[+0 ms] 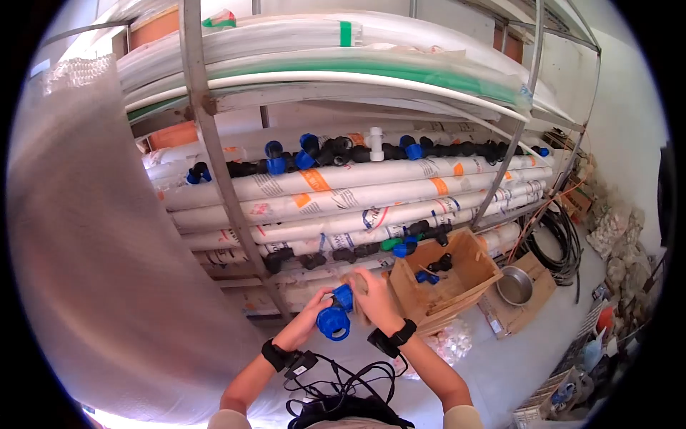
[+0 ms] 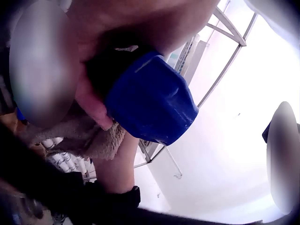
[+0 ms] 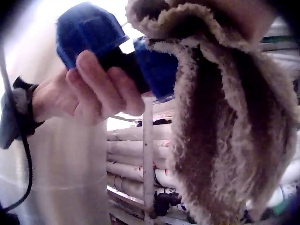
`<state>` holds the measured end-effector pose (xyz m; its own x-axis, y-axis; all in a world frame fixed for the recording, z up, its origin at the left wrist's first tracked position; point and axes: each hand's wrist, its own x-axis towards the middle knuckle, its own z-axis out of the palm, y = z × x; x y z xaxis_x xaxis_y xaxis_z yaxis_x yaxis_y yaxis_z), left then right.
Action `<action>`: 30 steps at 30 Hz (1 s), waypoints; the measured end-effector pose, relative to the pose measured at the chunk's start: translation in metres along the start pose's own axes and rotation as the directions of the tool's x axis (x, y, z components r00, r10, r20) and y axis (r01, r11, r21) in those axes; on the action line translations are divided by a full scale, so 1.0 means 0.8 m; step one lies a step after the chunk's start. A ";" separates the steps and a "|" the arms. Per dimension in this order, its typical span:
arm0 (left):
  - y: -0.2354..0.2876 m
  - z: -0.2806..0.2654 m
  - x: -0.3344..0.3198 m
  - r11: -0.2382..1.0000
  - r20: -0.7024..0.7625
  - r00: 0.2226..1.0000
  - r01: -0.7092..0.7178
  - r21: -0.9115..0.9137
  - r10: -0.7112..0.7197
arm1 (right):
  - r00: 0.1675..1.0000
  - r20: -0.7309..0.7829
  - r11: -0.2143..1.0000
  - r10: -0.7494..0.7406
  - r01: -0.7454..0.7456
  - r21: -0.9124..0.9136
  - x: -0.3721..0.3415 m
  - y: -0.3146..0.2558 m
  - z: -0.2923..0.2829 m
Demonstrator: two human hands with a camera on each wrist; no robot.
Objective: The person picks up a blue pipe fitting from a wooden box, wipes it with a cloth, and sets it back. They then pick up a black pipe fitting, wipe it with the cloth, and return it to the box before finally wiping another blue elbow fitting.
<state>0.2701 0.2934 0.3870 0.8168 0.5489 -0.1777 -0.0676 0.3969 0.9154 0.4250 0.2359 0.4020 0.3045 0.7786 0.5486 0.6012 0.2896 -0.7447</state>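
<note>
A blue and black pipe fitting is held up in front of the body, gripped by the left hand, whose fingers curl round its black middle in the right wrist view. One blue cap faces the left wrist camera. The right hand holds a brown fluffy cloth against the fitting's other blue cap. The cloth hangs in folds and hides most of the right hand's fingers in the right wrist view.
Behind the hands, a metal rack bears long wrapped pipes and a row of fittings. To the right stand a wooden box with fittings inside, a metal bowl and coiled black hose. Plastic sheeting hangs left.
</note>
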 end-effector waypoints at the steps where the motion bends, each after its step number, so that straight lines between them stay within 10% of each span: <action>1: -0.010 0.005 0.004 1.000 0.023 1.000 -0.018 0.000 0.018 | 0.999 0.005 0.999 0.034 -0.034 -0.001 -0.002 0.004 -0.013; 9: -0.029 0.010 0.000 0.793 -0.137 0.883 -0.322 0.518 0.448 | 0.976 -0.205 0.980 0.079 -0.114 -0.165 -0.049 0.073 -0.163; 12: -0.056 -0.044 -0.015 0.626 -0.318 0.640 -0.334 0.705 0.700 | 0.893 -0.415 0.968 0.173 -0.231 -0.093 -0.104 0.100 -0.251; 17: -0.115 -0.074 -0.072 0.645 -0.553 0.400 -0.138 0.751 0.730 | 0.630 -0.728 0.905 0.270 -0.424 -0.031 -0.240 0.129 -0.369; 24: -0.177 -0.050 -0.064 0.699 -0.638 0.449 0.042 0.714 0.625 | 0.343 -0.858 0.806 0.382 -0.577 0.128 -0.447 0.185 -0.406; 30: -0.159 -0.062 -0.011 0.570 -0.502 0.535 0.046 0.821 0.680 | 0.380 -0.822 0.718 0.424 -0.694 0.050 -0.410 0.152 -0.346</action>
<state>0.2427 0.2745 0.2544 0.1033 0.9326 0.3458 0.4696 -0.3522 0.8096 0.6024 -0.1387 0.2366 0.9781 -0.0390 0.2046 0.1834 -0.3045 -0.9347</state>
